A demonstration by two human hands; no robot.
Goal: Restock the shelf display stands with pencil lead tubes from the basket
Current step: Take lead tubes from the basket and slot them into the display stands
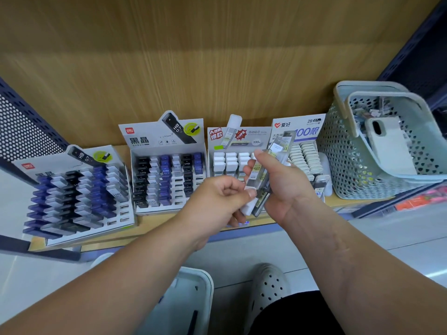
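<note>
Shelf: pale wood board with a wood-grain back panel; dark perforated metal upright at the left; light floor below.
Lead tubes: small bundle of clear lead tubes in my hands, in front of the third stand from the left and above the shelf's front edge.
Axis: long axis on a slant, with the white-capped ends low, left and toward me, and the far ends up and right, over the fourth stand's card.
Right hand: my right hand is wrapped round the bundle from the right, thumb raised along its top.
Left hand: my left hand is curled, knuckles up, thumb and forefinger pinching a white cap at the low end.
Display stands: four in a row: two with black, blue and white tubes, then white-capped rows.
Basket: pale green perforated basket at the shelf's right end, just beside the fourth stand; a phone lies in it.
Floor: white bin rim, white holed shoe.
</note>
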